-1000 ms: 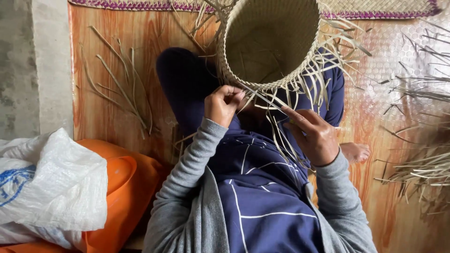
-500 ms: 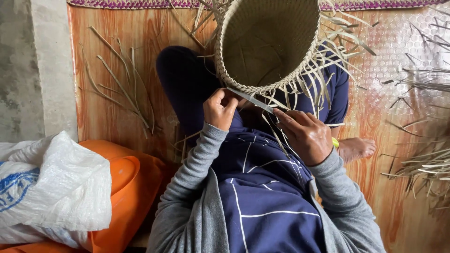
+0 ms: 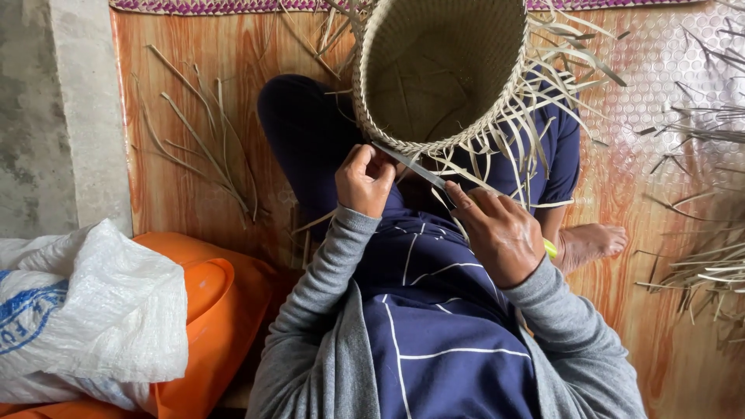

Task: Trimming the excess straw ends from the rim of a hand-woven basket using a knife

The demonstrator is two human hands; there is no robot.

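Both hands worked at the rim of the basket [image 3: 442,77], which lay tipped on the lap just above them. It looked light and springy, best held by its firm woven rim. Right hand [image 3: 500,233] gripped a knife [image 3: 411,164], probably with a yellow handle; left hand [image 3: 365,180] pinched a loose strip. Beneath lay a wood-patterned mat [image 3: 194,101], a white sack [image 3: 85,310] to the left.
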